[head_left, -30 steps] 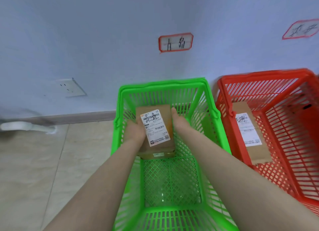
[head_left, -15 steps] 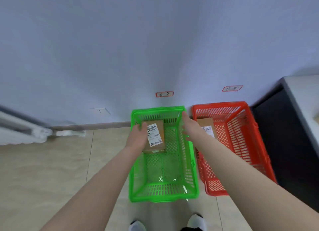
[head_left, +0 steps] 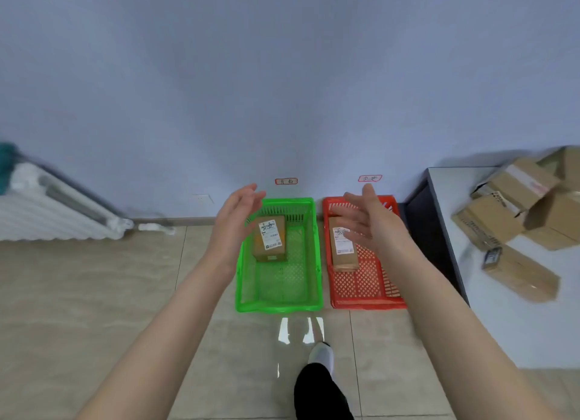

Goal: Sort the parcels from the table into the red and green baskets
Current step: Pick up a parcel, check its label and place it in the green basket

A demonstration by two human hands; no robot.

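Observation:
A green basket (head_left: 281,305) and a red basket (head_left: 367,303) stand side by side on the floor against the wall. One labelled cardboard parcel (head_left: 270,239) lies in the far end of the green basket. Another labelled parcel (head_left: 342,253) lies in the red basket. My left hand (head_left: 235,222) hovers above the green basket's left side, fingers straight, holding nothing. My right hand (head_left: 367,222) hovers over the red basket, also empty with fingers spread. Several more cardboard parcels (head_left: 518,212) are piled on the grey table (head_left: 502,310) at the right.
A white radiator (head_left: 50,212) hangs on the wall at the left. Two red-framed labels, one label (head_left: 286,181) above the green basket and one label (head_left: 370,178) above the red one, are stuck on the wall. My foot (head_left: 321,355) stands on the tiled floor before the baskets.
Both hands let go of the parcel, which now lies in the green basket. My hands rose and spread apart, and my head pulled back, bringing the table with parcels into view.

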